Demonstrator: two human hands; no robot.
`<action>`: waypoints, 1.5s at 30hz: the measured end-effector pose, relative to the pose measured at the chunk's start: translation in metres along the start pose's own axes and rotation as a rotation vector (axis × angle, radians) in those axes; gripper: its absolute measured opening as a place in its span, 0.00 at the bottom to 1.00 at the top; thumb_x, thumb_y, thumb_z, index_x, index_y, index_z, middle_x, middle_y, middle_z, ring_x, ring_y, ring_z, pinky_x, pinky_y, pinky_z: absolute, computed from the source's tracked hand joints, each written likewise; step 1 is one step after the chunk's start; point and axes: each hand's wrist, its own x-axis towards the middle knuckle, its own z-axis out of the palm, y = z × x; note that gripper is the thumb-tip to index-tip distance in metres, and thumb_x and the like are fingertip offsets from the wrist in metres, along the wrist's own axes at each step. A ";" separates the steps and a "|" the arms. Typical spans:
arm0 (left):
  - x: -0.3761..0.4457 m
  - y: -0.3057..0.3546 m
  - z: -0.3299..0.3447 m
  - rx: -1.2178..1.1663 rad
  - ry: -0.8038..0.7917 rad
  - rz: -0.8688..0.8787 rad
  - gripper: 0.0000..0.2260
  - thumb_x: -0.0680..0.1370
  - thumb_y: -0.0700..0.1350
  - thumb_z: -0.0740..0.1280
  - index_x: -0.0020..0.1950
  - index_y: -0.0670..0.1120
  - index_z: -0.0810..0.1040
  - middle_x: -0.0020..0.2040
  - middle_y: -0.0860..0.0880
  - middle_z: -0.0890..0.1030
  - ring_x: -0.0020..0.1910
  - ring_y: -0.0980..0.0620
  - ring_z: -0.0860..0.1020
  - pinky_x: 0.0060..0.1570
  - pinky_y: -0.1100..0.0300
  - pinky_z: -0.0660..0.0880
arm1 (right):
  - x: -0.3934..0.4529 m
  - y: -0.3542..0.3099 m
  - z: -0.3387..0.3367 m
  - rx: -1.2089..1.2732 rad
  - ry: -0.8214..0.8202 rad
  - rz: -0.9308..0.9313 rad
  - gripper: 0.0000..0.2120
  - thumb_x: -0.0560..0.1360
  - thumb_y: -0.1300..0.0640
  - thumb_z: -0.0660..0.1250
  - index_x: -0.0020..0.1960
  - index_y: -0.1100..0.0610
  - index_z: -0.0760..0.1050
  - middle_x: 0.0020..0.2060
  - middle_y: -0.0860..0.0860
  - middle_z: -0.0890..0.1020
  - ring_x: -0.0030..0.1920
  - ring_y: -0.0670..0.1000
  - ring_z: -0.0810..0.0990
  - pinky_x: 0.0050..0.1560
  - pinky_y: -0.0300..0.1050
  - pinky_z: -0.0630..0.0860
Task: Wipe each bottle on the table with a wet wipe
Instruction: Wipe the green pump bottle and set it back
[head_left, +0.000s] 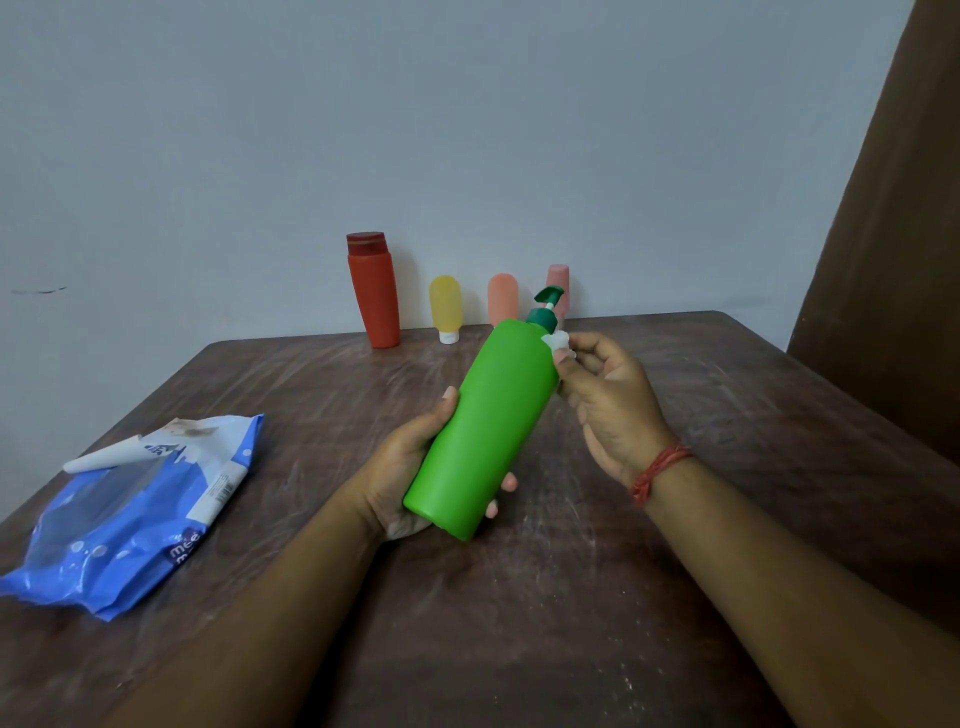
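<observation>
Left hand (410, 473) grips the green pump bottle (483, 426); right hand (608, 400) pinches the wet wipe (557, 343) at its shoulder, one o'clock. Best rotate the bottle, wiping downward.

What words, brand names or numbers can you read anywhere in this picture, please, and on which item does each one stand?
"mee": partial white lettering on a purple patch of the blue wipes pack; the rest is cut off by a fold.
Fine print on the pack's white panel: too small to read.
Green pump bottle, red bottle, yellow tube and the two pink tubes behind: no text visible.
</observation>
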 end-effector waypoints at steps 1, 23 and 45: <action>0.000 0.000 0.000 0.001 0.002 -0.003 0.27 0.79 0.62 0.60 0.67 0.42 0.80 0.56 0.36 0.81 0.46 0.37 0.82 0.39 0.47 0.81 | 0.000 -0.002 0.000 -0.003 -0.001 0.017 0.06 0.78 0.67 0.65 0.51 0.59 0.77 0.46 0.52 0.86 0.48 0.49 0.83 0.51 0.43 0.80; 0.001 -0.001 0.003 0.060 -0.015 -0.029 0.28 0.78 0.62 0.62 0.65 0.41 0.81 0.54 0.36 0.82 0.45 0.37 0.83 0.38 0.47 0.81 | -0.004 -0.013 -0.002 -0.616 0.171 -0.478 0.06 0.74 0.66 0.71 0.49 0.59 0.82 0.47 0.51 0.84 0.49 0.48 0.82 0.55 0.44 0.79; -0.004 -0.003 0.014 0.305 0.018 0.011 0.29 0.80 0.58 0.63 0.74 0.39 0.70 0.51 0.34 0.83 0.43 0.36 0.84 0.36 0.46 0.82 | 0.012 -0.040 -0.025 -1.224 -0.196 -0.662 0.22 0.75 0.67 0.62 0.64 0.48 0.72 0.53 0.54 0.80 0.52 0.54 0.78 0.52 0.50 0.77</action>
